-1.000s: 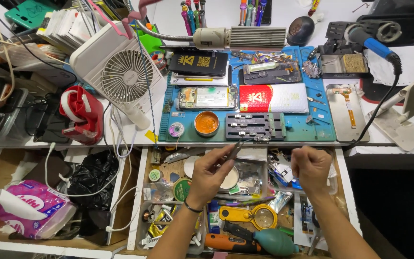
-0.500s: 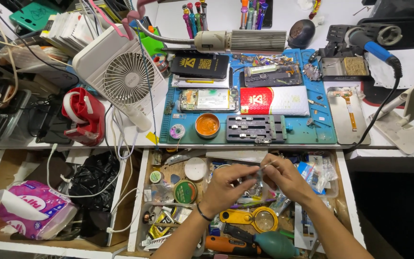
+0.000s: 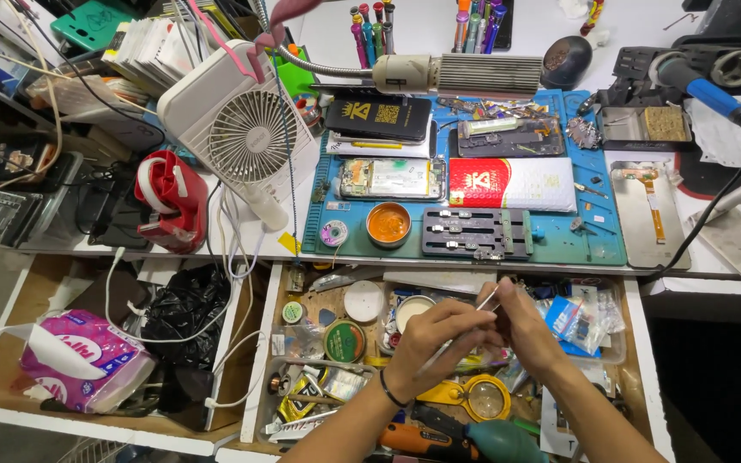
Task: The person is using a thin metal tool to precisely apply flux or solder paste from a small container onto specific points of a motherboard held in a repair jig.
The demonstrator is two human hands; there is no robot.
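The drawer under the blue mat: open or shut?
Open: the drawer is pulled out below the desk edge, its clutter exposed beneath both hands, left hand and right hand.

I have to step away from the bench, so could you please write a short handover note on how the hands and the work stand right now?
Left hand: fingers closed on thin metal tweezers, tip pointing up, over the open drawer.
Right hand: pressed against the left, fingertips at the tweezers; what they pinch is too small to tell.
On the blue mat: an opened phone, an orange tin and a dark clamp fixture, all untouched.
Done: tweezers are in hand.
Left: nothing has been brought to the phone on the mat.
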